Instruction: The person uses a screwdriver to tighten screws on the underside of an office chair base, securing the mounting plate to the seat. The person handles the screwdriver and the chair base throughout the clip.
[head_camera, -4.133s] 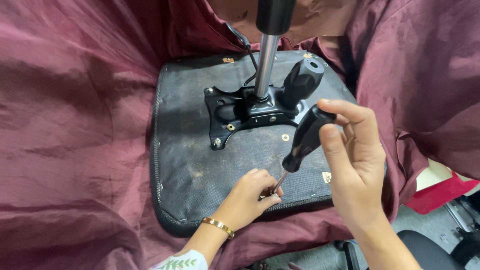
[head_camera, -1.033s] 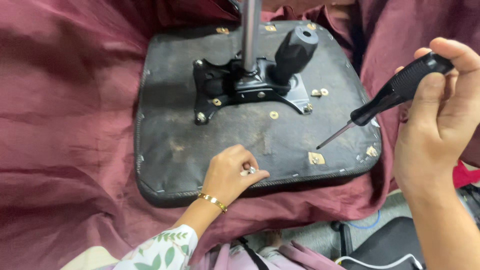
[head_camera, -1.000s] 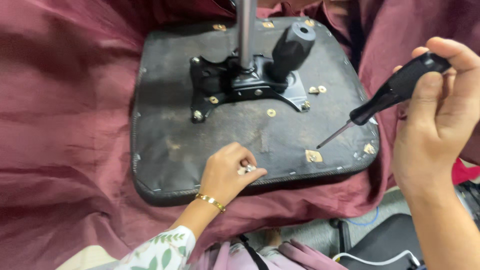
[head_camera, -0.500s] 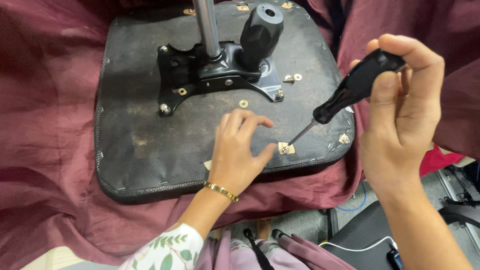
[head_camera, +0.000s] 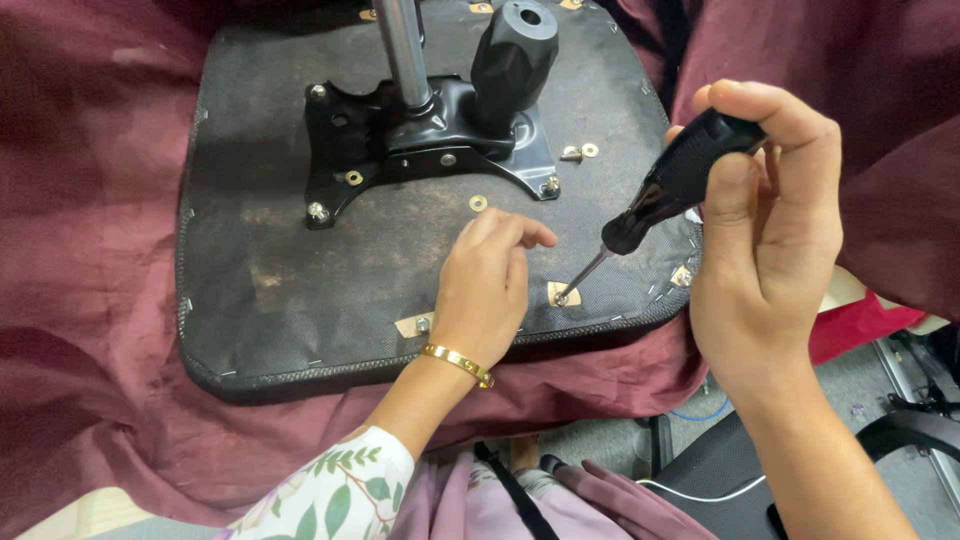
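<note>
The underside of a black chair seat (head_camera: 280, 280) faces up, with a black metal mounting plate (head_camera: 430, 135) and a chrome column (head_camera: 400, 45) bolted on it. My right hand (head_camera: 765, 230) grips a black-handled screwdriver (head_camera: 670, 185); its tip rests on a screw in a small tan tab (head_camera: 562, 295) near the seat's front edge. My left hand (head_camera: 487, 285) lies palm down on the seat just left of that tab, fingers loosely spread, a gold bracelet on the wrist. It holds nothing that I can see.
Maroon fabric (head_camera: 90, 250) surrounds the seat on all sides. A black knob (head_camera: 515, 55) stands on the plate. Loose washers (head_camera: 478, 203) and a second screwed tab (head_camera: 415, 325) lie on the seat. A black chair base and grey floor (head_camera: 900, 450) are at lower right.
The view has shifted so the seat sits higher and left. My left hand has moved from the front-edge screw toward the right tab. The screwdriver has come down from the air onto that tab's screw.
</note>
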